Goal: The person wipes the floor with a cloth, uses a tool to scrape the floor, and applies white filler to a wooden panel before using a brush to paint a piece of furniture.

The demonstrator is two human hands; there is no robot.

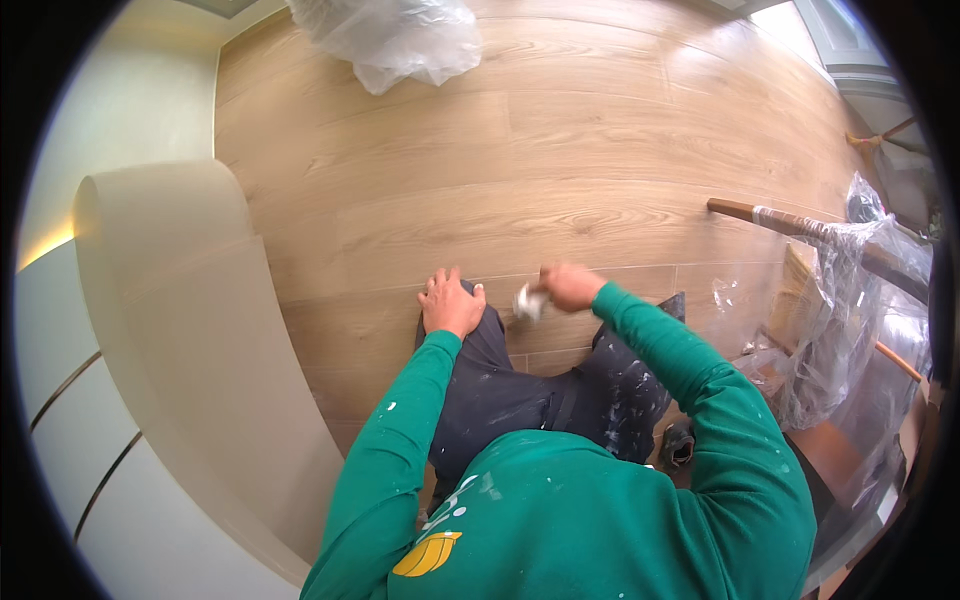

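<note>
The person kneels, bent forward, both arms in green sleeves (flecked with white) reaching down and ahead. The left hand [451, 304] lies flat, palm down, fingers together, on the left knee, its arm nearly straight. The right arm is bent at the elbow, forearm angled inward; the right hand [571, 286] is closed in a fist, knuckles up, just right of the left.
</note>
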